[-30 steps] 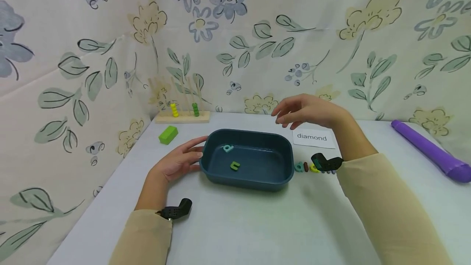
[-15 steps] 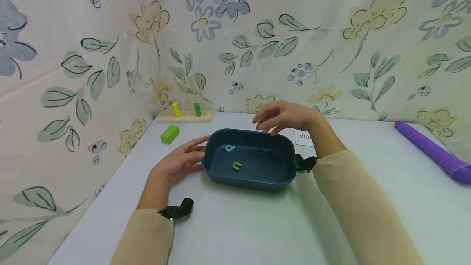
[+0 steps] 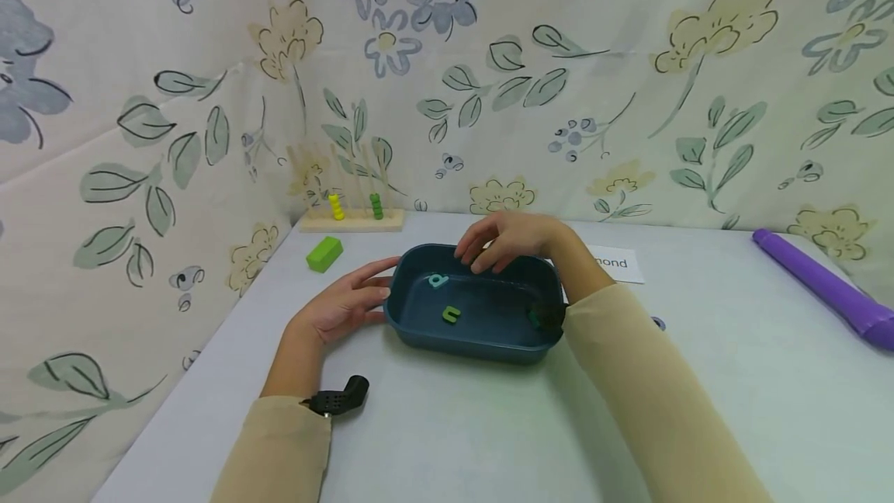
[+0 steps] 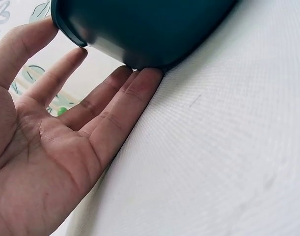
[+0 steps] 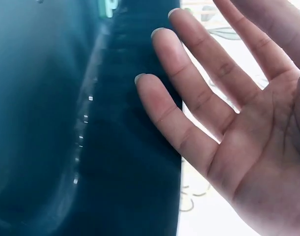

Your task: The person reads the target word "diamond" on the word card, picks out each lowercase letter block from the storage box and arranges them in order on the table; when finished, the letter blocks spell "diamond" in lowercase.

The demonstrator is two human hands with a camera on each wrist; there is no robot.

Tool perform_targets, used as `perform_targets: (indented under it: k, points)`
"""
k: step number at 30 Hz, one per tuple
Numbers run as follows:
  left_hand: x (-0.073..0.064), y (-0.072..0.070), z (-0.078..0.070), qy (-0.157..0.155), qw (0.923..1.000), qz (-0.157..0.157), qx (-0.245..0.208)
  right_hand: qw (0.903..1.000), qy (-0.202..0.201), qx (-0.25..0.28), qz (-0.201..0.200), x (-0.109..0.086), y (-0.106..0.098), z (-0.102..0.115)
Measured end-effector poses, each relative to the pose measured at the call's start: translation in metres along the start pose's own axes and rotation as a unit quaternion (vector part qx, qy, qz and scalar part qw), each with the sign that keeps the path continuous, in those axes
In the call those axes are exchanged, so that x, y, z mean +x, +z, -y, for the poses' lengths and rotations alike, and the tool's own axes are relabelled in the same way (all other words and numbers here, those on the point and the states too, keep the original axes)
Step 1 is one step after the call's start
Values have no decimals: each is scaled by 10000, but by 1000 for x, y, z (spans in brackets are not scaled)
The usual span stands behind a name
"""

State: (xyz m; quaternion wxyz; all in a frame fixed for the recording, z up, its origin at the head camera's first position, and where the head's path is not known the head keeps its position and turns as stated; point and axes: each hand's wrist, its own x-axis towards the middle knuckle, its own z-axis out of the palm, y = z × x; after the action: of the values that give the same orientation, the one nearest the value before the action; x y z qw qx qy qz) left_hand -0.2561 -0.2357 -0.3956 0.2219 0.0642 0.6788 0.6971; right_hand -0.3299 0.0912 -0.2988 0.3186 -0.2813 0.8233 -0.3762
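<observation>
A dark teal plastic bin (image 3: 489, 317) stands on the white table. Inside lie a light teal letter (image 3: 438, 280) and a green letter (image 3: 451, 314) shaped like an n or u. My left hand (image 3: 342, 309) rests its fingertips against the bin's left end; in the left wrist view straight fingers (image 4: 118, 115) touch the lower wall and the thumb is at the rim. Over the bin's far side hangs my right hand (image 3: 513, 239), its fingers loosely bent. The right wrist view shows its palm (image 5: 253, 162) bare, with the fingertips overlapping the bin wall.
A bright green block (image 3: 324, 254) and a wooden bead rack (image 3: 352, 220) with yellow and green beads stand at back left. My right arm partly covers a white word card (image 3: 618, 264). A purple tube (image 3: 824, 289) lies far right; a small blue piece (image 3: 658, 323) shows beside my sleeve.
My right hand has moved left and lower, from beside the card to over the bin's far side, and its arm now hides most of the small letters to the right. My left hand keeps its place.
</observation>
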Motion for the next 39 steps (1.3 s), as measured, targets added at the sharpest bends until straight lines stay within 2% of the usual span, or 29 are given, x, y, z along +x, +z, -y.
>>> perform_targets:
  k: [19, 26, 33, 39]
  points:
    - [-1, 2, -2, -55, 10000, 25, 52, 9943, 281, -621, 826, 32, 26, -13]
    - [0, 1, -2, -24, 10000, 40, 62, 9881, 440, -1077, 1009, 39, 33, -8]
    - [1, 1, -1, -22, 9999, 102, 35, 9819, 611, -1267, 1272, 45, 38, -5]
    - [1, 1, -1, 11, 9999, 122, 104, 9770, 549, -1558, 1347, 49, 40, -4]
